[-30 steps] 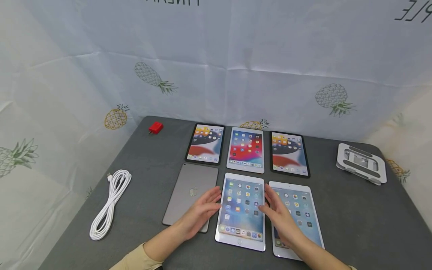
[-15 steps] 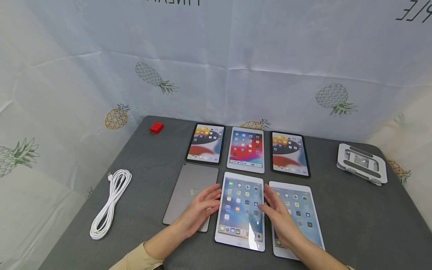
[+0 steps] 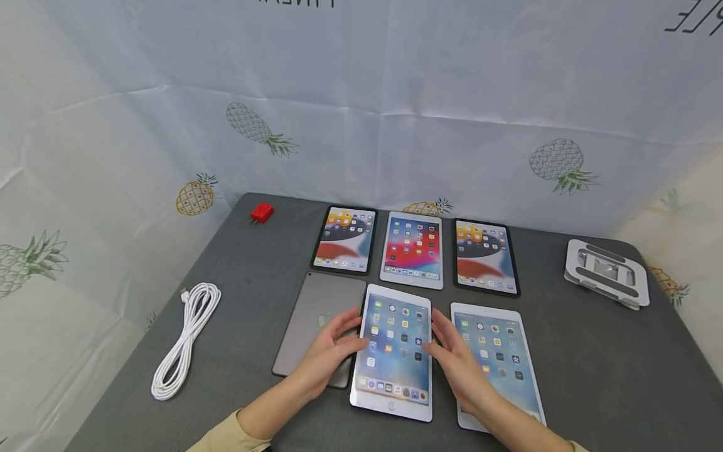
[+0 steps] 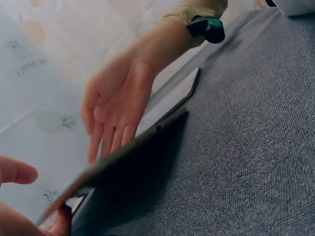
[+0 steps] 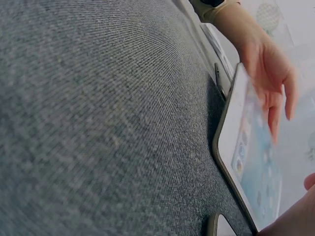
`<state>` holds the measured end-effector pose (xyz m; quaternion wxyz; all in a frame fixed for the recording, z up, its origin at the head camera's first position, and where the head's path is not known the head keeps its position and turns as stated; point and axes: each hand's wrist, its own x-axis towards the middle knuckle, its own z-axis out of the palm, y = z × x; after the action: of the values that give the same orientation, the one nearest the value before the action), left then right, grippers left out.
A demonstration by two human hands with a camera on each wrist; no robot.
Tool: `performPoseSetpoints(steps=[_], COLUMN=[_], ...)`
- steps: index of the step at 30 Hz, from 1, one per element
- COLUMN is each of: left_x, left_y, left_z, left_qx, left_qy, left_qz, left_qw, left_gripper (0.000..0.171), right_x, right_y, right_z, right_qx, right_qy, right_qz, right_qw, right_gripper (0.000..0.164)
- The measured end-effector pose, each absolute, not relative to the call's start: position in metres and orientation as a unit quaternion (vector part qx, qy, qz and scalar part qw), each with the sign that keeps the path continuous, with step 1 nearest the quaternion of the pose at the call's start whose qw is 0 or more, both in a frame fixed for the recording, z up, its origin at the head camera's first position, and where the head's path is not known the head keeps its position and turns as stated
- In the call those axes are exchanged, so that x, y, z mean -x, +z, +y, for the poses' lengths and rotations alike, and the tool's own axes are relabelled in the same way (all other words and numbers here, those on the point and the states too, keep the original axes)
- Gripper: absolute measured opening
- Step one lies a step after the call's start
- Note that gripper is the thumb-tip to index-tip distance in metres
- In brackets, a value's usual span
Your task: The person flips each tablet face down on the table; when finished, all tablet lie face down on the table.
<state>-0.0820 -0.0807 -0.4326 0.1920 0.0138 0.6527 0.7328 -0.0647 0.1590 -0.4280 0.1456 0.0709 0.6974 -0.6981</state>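
In the head view, a white tablet [image 3: 393, 370] with a lit blue home screen is held between both hands. The left hand [image 3: 326, 356] grips its left edge, thumb over the front and fingers behind. My right hand [image 3: 462, 367] holds the right edge, its thumb tip over the border. The wrist views show this tablet [image 4: 130, 157] raised off the cloth with a dark shadow underneath. A grey tablet [image 3: 302, 326] lies face down, partly under the left hand. Another white tablet [image 3: 511, 361] lies face up, partly hidden by the right hand.
Behind stand out in a row a black-framed tablet [image 3: 344, 240], a white tablet [image 3: 412, 250] and a second black-framed tablet [image 3: 487, 257]. A red plug adapter [image 3: 262, 213] and coiled white cable [image 3: 186, 342] lie left. A folded metal stand [image 3: 607, 273] lies right on the grey table [image 3: 237, 301].
The middle white tablet has moved left with both hands, now overlapping the grey tablet's right edge in view. A wider gap shows between it and the right-hand white tablet.
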Motion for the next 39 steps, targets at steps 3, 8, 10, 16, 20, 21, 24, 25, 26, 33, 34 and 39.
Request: performPoseSetpoints(steps=[3, 8, 10, 16, 20, 21, 24, 25, 26, 33, 34, 39], left_x=[0.082, 0.081, 0.080, 0.079, 0.078, 0.078, 0.077, 0.077, 0.076, 0.073, 0.073, 0.070], left_y=[-0.433, -0.434, -0.434, -0.431, -0.430, -0.430, -0.429, -0.429, -0.429, -0.427, -0.426, -0.429], left_z=[-0.081, -0.080, -0.080, -0.076, -0.074, -0.073, -0.072, -0.072, -0.072, -0.070, -0.069, -0.068], left_qx=[-0.027, -0.047, -0.051, -0.053, -0.052, -0.051, -0.049, -0.049, -0.050, -0.069, -0.074, -0.148], left_qy=[0.737, 0.741, 0.741, 0.742, 0.738, 0.738, 0.738, 0.738, 0.737, 0.741, 0.742, 0.741], left_qz=[0.648, 0.647, 0.648, 0.650, 0.655, 0.656, 0.657, 0.657, 0.657, 0.651, 0.648, 0.634], left_qw=[0.190, 0.175, 0.167, 0.156, 0.152, 0.152, 0.150, 0.150, 0.149, 0.152, 0.152, 0.163], left_gripper=[0.067, 0.064, 0.063, 0.062, 0.061, 0.061, 0.060, 0.060, 0.060, 0.061, 0.062, 0.075], right_x=[0.064, 0.064, 0.067, 0.086, 0.110, 0.116, 0.135, 0.140, 0.145, 0.161, 0.162, 0.166], right_y=[-0.428, -0.429, -0.428, -0.426, -0.423, -0.423, -0.423, -0.423, -0.423, -0.422, -0.423, -0.422], right_z=[0.157, 0.155, 0.153, 0.141, 0.129, 0.126, 0.118, 0.116, 0.113, 0.103, 0.103, 0.107], right_qx=[-0.061, -0.055, -0.057, 0.021, 0.128, 0.149, 0.184, 0.187, 0.185, 0.146, 0.139, 0.107], right_qy=[-0.700, -0.694, -0.685, -0.627, -0.560, -0.537, -0.473, -0.456, -0.445, -0.417, -0.422, -0.455], right_qz=[0.695, 0.701, 0.710, 0.774, 0.819, 0.830, 0.861, 0.869, 0.876, 0.896, 0.894, 0.881], right_qw=[0.149, 0.153, 0.153, 0.092, 0.008, -0.010, -0.041, -0.038, -0.029, 0.053, 0.059, 0.072], right_gripper=[0.076, 0.076, 0.074, 0.059, 0.056, 0.056, 0.059, 0.059, 0.060, 0.037, 0.034, 0.030])
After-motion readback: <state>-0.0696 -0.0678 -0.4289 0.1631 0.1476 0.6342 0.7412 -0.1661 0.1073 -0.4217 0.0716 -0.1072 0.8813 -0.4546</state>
